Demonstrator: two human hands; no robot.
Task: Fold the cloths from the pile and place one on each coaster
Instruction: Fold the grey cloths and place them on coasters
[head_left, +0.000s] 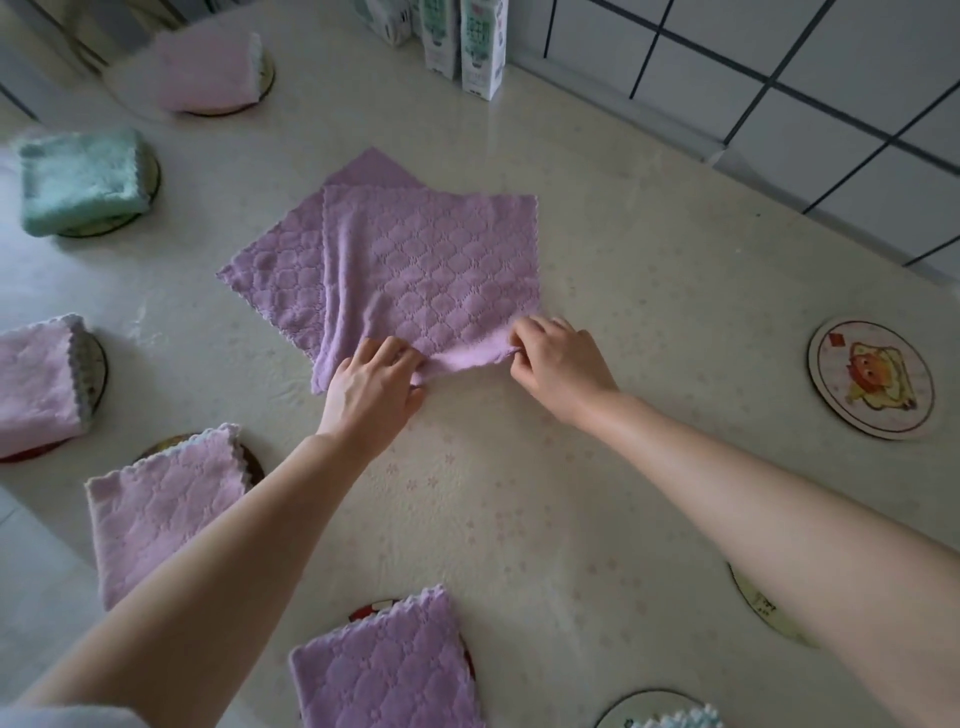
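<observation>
Two purple quilted cloths lie flat and overlapping at the table's middle, the top cloth (431, 265) over the lower cloth (275, 280). My left hand (371, 389) and my right hand (558, 358) each pinch the near edge of the top cloth. Folded cloths sit on coasters around the left and near side: pink (208, 70), green (78, 179), pink (39, 379), purple (161, 504), purple (384, 665). A bare coaster (870, 379) with a cartoon print lies at the right. Another coaster (763, 608) shows partly under my right forearm.
Several printed cartons (467, 41) stand at the table's far edge beside a white tiled wall (779, 62). At the bottom edge a coaster (644, 709) carries a pale blue-white cloth (680, 722), mostly out of frame. The table (623, 234) is cream with a faint flower print.
</observation>
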